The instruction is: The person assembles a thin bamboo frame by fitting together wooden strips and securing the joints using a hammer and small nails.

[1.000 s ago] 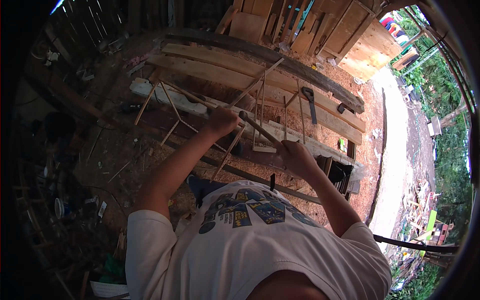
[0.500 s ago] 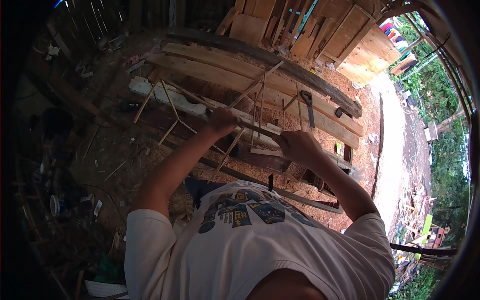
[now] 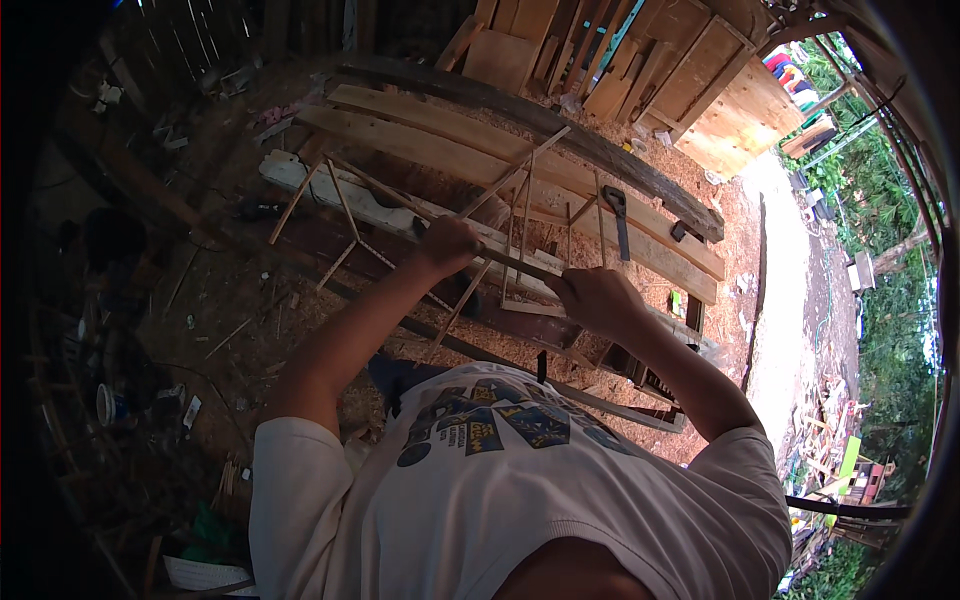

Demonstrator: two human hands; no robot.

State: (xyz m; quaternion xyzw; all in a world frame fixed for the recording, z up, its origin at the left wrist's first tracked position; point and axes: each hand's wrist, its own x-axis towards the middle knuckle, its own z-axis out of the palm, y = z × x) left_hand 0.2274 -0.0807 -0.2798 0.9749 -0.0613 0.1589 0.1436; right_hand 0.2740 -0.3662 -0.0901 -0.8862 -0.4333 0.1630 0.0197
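Observation:
My left hand [image 3: 447, 245] is closed around one end of a dark narrow bar [image 3: 518, 262]. My right hand [image 3: 602, 302] grips its other end, so the bar slants down to the right between my fists. Its exact kind is not clear. Just beneath is a light frame of thin wooden sticks [image 3: 344, 205], with legs and crosspieces spreading to both sides of my hands. Whether the bar touches that frame I cannot tell. Under the frame lies a pale, weathered board [image 3: 335, 195]. To the right of the sticks rests a dark tool with a looped handle [image 3: 615, 205].
Long planks [image 3: 420, 135] lie beyond the frame, with a thick dark beam [image 3: 480, 97] behind them. Boards and panels [image 3: 690, 70] lean at the back. Wood shavings [image 3: 735, 240] cover the ground at right. Clutter fills the dim left side.
Both hands keep their grip on the bar and stay in almost the same place. The view has shifted very slightly.

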